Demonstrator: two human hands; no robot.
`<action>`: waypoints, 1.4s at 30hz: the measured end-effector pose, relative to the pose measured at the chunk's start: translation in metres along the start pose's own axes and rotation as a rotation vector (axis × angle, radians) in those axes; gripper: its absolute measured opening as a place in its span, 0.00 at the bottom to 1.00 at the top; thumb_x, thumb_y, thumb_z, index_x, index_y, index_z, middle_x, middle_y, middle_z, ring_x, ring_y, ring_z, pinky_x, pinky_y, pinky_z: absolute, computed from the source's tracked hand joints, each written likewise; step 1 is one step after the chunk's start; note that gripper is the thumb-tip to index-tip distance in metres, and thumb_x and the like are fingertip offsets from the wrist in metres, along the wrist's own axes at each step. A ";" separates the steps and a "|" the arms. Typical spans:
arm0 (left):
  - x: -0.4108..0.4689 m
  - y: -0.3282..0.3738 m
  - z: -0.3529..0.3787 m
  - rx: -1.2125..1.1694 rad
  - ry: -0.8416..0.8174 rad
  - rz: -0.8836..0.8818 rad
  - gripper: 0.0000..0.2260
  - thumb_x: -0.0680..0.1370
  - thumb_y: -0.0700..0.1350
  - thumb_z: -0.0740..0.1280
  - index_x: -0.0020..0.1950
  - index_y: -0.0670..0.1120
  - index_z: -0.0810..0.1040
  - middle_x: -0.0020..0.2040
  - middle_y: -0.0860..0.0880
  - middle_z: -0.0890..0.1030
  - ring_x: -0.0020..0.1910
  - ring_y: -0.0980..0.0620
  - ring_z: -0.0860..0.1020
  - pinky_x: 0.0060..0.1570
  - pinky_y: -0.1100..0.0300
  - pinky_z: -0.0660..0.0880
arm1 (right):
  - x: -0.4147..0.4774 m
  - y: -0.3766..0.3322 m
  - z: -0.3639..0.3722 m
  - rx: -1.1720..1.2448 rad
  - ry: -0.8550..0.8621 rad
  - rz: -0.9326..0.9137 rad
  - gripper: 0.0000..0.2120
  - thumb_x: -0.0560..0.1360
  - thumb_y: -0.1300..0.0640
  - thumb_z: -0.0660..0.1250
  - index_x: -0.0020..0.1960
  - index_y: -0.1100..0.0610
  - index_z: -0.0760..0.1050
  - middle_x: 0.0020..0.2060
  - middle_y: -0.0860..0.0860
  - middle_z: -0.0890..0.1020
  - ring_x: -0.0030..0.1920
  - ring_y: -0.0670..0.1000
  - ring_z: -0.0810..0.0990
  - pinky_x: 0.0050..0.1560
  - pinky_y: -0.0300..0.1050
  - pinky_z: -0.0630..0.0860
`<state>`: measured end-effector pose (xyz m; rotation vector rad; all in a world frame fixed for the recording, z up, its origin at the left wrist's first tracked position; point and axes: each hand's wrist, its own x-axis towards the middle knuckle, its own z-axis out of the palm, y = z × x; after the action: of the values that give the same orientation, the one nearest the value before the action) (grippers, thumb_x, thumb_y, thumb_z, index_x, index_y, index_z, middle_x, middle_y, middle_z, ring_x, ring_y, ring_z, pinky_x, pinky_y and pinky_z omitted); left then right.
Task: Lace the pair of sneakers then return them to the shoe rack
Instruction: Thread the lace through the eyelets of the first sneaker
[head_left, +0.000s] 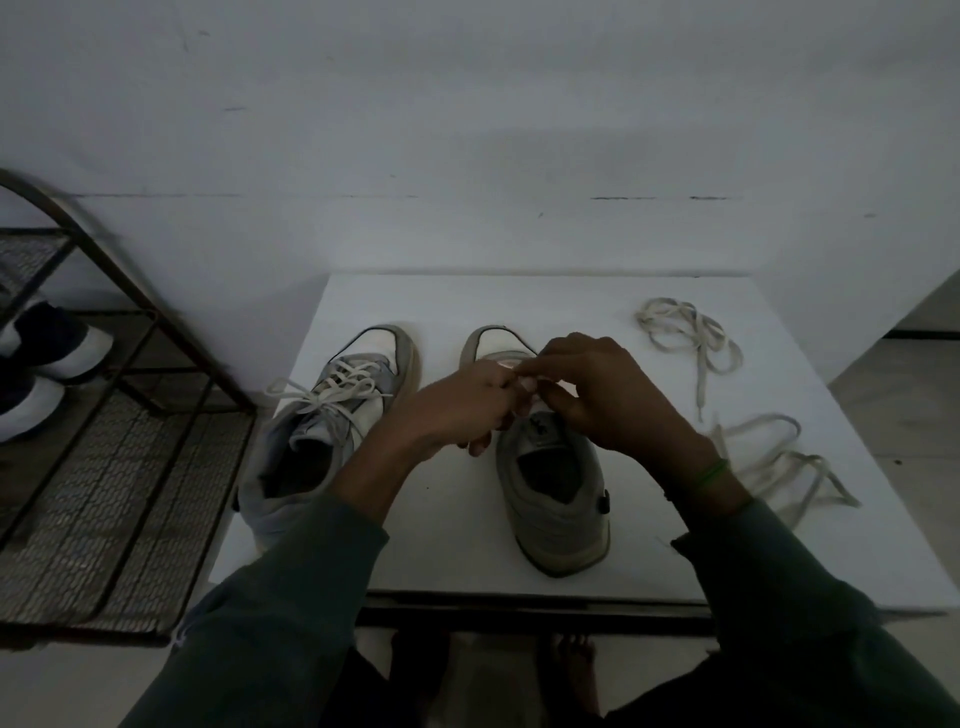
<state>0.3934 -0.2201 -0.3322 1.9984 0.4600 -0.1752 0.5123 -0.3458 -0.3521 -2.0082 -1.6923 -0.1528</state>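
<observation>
Two grey and white sneakers stand toes away from me on a white table (571, 296). The left sneaker (332, 426) is laced, its bow spread over the tongue. Over the front of the right sneaker (556, 488) my left hand (462, 410) and my right hand (602, 395) meet, fingertips pinched together at its eyelets; what they pinch is hidden by the fingers. A cream lace (774, 462) trails from under my right wrist across the table. A second loose lace (691, 332) lies bunched at the far right.
A dark metal shoe rack (119, 467) with mesh shelves stands left of the table, with dark and white shoes (47, 364) on it. A white wall runs behind the table. My bare feet show beneath the table's front edge.
</observation>
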 end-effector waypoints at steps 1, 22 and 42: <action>0.000 -0.001 -0.002 0.038 -0.014 0.013 0.14 0.82 0.51 0.59 0.40 0.46 0.72 0.32 0.46 0.71 0.22 0.51 0.69 0.26 0.59 0.65 | 0.000 0.000 0.001 -0.048 -0.013 0.012 0.15 0.71 0.54 0.59 0.48 0.56 0.83 0.37 0.52 0.82 0.38 0.57 0.79 0.35 0.47 0.73; 0.010 -0.012 0.001 -0.496 -0.038 0.004 0.11 0.82 0.42 0.58 0.42 0.45 0.76 0.28 0.49 0.65 0.21 0.54 0.61 0.27 0.64 0.57 | 0.003 0.004 -0.014 0.217 0.030 0.355 0.21 0.76 0.49 0.65 0.36 0.67 0.77 0.26 0.55 0.75 0.31 0.51 0.73 0.35 0.46 0.67; 0.008 -0.014 -0.002 -0.568 -0.036 -0.012 0.10 0.81 0.44 0.60 0.43 0.45 0.78 0.25 0.52 0.64 0.20 0.54 0.61 0.27 0.63 0.56 | 0.003 -0.007 -0.011 0.318 0.045 0.366 0.09 0.75 0.56 0.68 0.40 0.61 0.80 0.34 0.54 0.81 0.36 0.51 0.78 0.40 0.49 0.75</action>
<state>0.3951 -0.2110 -0.3459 1.4339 0.4405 -0.0747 0.5089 -0.3469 -0.3391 -2.0083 -1.2060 0.1848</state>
